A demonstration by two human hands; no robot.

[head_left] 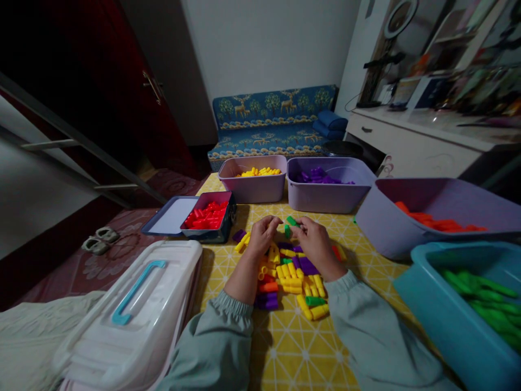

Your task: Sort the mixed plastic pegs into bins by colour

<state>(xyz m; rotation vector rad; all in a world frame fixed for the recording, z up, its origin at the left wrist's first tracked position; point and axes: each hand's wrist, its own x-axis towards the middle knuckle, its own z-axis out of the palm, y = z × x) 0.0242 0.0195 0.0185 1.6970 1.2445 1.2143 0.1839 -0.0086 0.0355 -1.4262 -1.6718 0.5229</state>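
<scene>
Over the far side of a mixed heap of small cap-like plastic pieces (291,285), my two hands are close together. My right hand (313,239) pinches a green plastic piece (292,221) between thumb and fingers. A second green bit (287,232) shows just below it, at the thumb. The fingers of my left hand (264,233) are pressed together a little to the left; what they hold, if anything, is hidden. Yellow, purple, orange and a few green pieces lie loose in the heap beneath both hands.
Lilac bins with yellow (252,187), purple (329,198) and orange pieces (391,233) line the far and right sides. A teal bin (443,304) holds green pieces. Left are a dark tin (222,231) of red pieces and a lidded clear box (154,293). A yellow patterned cloth (301,358) covers the table.
</scene>
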